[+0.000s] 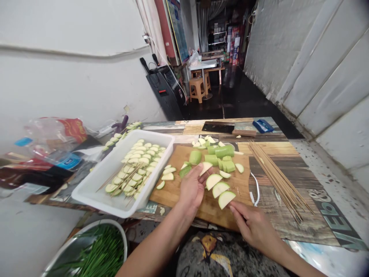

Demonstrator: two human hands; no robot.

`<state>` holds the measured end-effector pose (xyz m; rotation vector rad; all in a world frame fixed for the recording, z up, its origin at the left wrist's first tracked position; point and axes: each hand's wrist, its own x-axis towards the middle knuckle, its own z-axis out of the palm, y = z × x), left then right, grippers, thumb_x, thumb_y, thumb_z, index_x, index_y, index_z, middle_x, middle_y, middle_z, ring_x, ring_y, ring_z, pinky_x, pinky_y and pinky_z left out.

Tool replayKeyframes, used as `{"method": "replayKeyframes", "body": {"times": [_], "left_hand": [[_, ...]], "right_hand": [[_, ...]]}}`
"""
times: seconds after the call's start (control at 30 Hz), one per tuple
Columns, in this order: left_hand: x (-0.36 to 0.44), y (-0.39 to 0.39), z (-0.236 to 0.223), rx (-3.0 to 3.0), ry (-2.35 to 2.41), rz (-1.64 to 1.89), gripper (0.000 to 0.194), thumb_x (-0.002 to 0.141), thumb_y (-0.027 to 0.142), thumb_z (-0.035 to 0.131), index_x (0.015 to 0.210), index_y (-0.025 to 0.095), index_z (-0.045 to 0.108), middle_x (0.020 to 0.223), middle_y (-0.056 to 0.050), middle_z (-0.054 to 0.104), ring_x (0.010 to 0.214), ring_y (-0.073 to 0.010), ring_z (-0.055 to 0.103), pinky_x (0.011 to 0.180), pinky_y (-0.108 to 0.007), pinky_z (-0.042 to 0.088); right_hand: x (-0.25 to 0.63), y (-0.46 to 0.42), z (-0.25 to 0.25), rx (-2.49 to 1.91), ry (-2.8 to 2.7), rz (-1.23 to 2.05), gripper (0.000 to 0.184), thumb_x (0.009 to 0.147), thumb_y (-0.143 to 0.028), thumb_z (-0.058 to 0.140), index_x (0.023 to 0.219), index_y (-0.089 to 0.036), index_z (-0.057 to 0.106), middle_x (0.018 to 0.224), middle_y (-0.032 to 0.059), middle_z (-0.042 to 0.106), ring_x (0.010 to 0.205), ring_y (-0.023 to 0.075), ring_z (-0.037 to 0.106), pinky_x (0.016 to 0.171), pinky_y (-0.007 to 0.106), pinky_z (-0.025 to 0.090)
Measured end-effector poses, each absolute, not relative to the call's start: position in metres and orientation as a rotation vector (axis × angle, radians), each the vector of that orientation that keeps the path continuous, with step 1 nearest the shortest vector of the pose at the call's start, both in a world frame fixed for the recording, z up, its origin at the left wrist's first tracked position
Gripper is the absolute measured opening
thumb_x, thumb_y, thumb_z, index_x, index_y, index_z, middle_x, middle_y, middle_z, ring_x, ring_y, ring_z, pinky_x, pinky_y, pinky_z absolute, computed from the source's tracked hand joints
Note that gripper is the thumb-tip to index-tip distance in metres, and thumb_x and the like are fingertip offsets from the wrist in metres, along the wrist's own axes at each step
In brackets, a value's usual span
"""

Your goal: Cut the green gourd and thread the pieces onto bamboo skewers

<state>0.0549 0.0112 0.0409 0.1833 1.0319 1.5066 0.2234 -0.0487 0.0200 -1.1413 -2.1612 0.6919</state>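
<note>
My right hand (255, 223) pinches the near end of a skewer threaded with several half-round slices of pale green squash, like zucchini. The threaded slices (220, 189) run in a slanting row above the cutting board (171, 192). Closed around another squash slice (205, 168), my left hand (191, 186) is at the far end of that row. Most of the skewer is hidden by the slices. Behind my hands, cut squash chunks (225, 151) and loose slices lie on the board. More loose slices (168, 174) rest at its left side.
A white plastic tub (86, 188) of skewered slices stands left of the board. Bare bamboo skewers (281, 181) lie at right. At the back are a cleaver (220, 127) and a blue box (263, 125). A metal bowl (125, 240) of green stalks sits below left.
</note>
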Motion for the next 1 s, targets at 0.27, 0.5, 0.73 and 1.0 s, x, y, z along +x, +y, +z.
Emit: {"method": "replayKeyframes", "body": {"times": [0.27, 0.5, 0.73, 1.0], "left_hand": [[0.056, 0.01, 0.044, 0.206, 1.034, 1.487, 0.007, 0.077, 0.012, 0.056, 0.081, 0.01, 0.062, 0.082, -0.008, 0.067, 0.071, -0.0155, 0.065, 0.067, -0.027, 0.052], [0.063, 0.006, 0.044, 0.268, 1.054, 1.454, 0.009, 0.077, 0.015, 0.057, 0.075, 0.009, 0.064, 0.076, -0.008, 0.068, 0.066, -0.0141, 0.063, 0.066, -0.025, 0.051], [0.061, 0.005, 0.042, 0.304, 0.981, 1.4, 0.018, 0.078, 0.027, 0.058, 0.083, 0.011, 0.064, 0.08, -0.009, 0.069, 0.071, -0.0162, 0.064, 0.07, -0.028, 0.051], [0.044, -0.009, 0.04, 0.336, 0.971, 1.383, 0.016, 0.075, 0.022, 0.061, 0.087, 0.011, 0.062, 0.086, -0.008, 0.067, 0.072, -0.0141, 0.063, 0.066, -0.026, 0.052]], "right_hand": [[0.222, -0.049, 0.02, -1.142, -2.156, 0.694, 0.029, 0.088, -0.022, 0.035, 0.095, -0.016, 0.063, 0.068, 0.0057, 0.068, 0.061, 0.0165, 0.065, 0.058, 0.024, 0.049], [0.221, -0.049, 0.018, -1.14, -2.137, 0.693, 0.028, 0.088, -0.021, 0.036, 0.096, -0.015, 0.063, 0.071, 0.0067, 0.069, 0.061, 0.0172, 0.065, 0.058, 0.024, 0.049], [0.225, -0.045, 0.02, -1.171, -2.109, 0.675, 0.029, 0.088, -0.021, 0.036, 0.101, -0.017, 0.062, 0.079, 0.0065, 0.07, 0.068, 0.0174, 0.066, 0.061, 0.025, 0.049], [0.23, -0.038, 0.011, -1.215, -2.187, 0.641, 0.028, 0.087, -0.027, 0.04, 0.098, -0.016, 0.064, 0.088, 0.0071, 0.071, 0.073, 0.0187, 0.068, 0.065, 0.026, 0.053]]}}
